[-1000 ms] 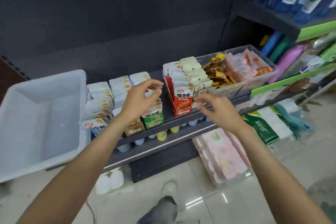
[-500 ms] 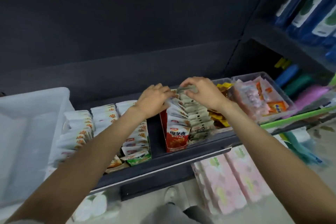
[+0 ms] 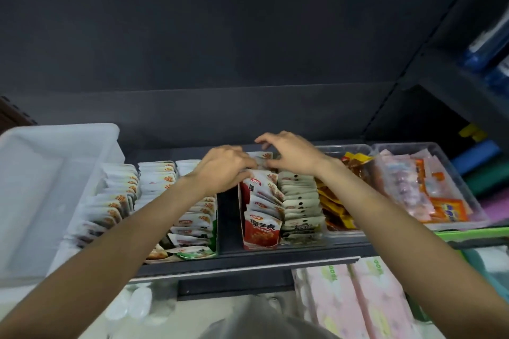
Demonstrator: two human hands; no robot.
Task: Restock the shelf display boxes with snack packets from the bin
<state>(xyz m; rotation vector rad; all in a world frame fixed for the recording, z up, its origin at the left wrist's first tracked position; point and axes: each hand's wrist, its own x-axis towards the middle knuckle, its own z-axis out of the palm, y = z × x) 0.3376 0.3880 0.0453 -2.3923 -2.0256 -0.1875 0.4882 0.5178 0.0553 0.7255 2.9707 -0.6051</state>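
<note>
Since half a second ago the right hand [image 3: 292, 153] has lifted off the packets, and the left hand [image 3: 225, 170] has slid right to the red box's back. The white bin [image 3: 59, 135] sits at the shelf's [image 3: 248, 253] left end. The red display box [image 3: 241, 203] stands mid-shelf, near the front edge, with snack packets [image 3: 263, 224] filed upright inside. The left hand's curled fingers press the rearmost packets; whether they pinch one I cannot tell. The right hand hovers above, fingers loosely bent and spread, holding nothing.
</note>
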